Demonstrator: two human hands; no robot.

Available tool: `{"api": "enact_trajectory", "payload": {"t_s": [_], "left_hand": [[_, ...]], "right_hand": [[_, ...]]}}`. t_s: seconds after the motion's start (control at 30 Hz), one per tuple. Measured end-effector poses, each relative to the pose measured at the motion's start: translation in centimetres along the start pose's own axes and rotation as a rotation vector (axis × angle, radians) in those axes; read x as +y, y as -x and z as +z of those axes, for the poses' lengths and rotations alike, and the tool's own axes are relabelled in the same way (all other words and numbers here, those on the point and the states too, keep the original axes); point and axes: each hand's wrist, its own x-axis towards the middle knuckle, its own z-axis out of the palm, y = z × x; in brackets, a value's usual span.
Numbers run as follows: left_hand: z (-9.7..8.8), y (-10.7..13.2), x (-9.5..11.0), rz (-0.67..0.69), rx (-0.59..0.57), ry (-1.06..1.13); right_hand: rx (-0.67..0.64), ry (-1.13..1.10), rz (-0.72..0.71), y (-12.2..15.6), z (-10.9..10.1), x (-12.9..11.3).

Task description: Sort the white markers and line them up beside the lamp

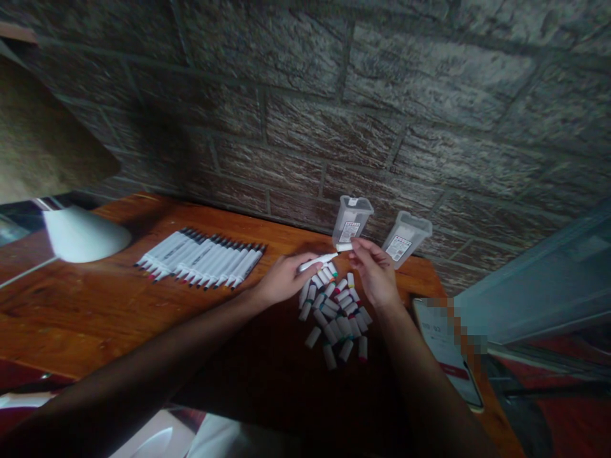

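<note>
My left hand [289,278] grips a white marker [319,261] whose dark tip is bare and points right. Just beyond that tip, my right hand [373,270] pinches a white marker cap [344,247]. Cap and tip are very close; whether they touch I cannot tell. Below both hands lies a loose pile of white marker caps [330,327] with coloured ends. To the left, a row of capless-looking white markers [200,257] lies side by side on the wooden table [90,305].
Two clear plastic boxes [407,238] with labels stand by the brick wall [305,114]. A phone [446,350] lies at the table's right edge. A lamp [86,235] with a wide shade stands at the left.
</note>
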Motion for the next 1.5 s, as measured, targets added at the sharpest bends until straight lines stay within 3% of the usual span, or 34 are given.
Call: {"api": "enact_trajectory", "payload": {"t_s": [0.17,0.47,0.73,0.97,1.37,1.5], "left_hand": [[0.02,0.0,0.02,-0.005,-0.005,-0.019],[0.09,0.1,-0.2,0.005,-0.018,-0.063],[-0.42,-0.06,-0.04,-0.022,0.034,-0.072],[-0.43,-0.1,-0.36,0.005,0.043,-0.049],[-0.7,-0.13,-0.02,0.009,0.066,-0.065],[-0.67,-0.07,0.04,0.004,0.053,-0.068]], "right_hand": [[0.026,0.006,-0.003,-0.08,0.02,0.13],[-0.064,-0.019,0.062,0.21,-0.09,0.34],[0.047,-0.008,0.039,-0.02,-0.1,0.09],[0.011,0.04,0.024,0.13,0.1,0.87],[0.11,-0.015,0.017,0.02,0.05,0.4],[0.067,0.049,0.03,0.07,0.06,0.93]]}}
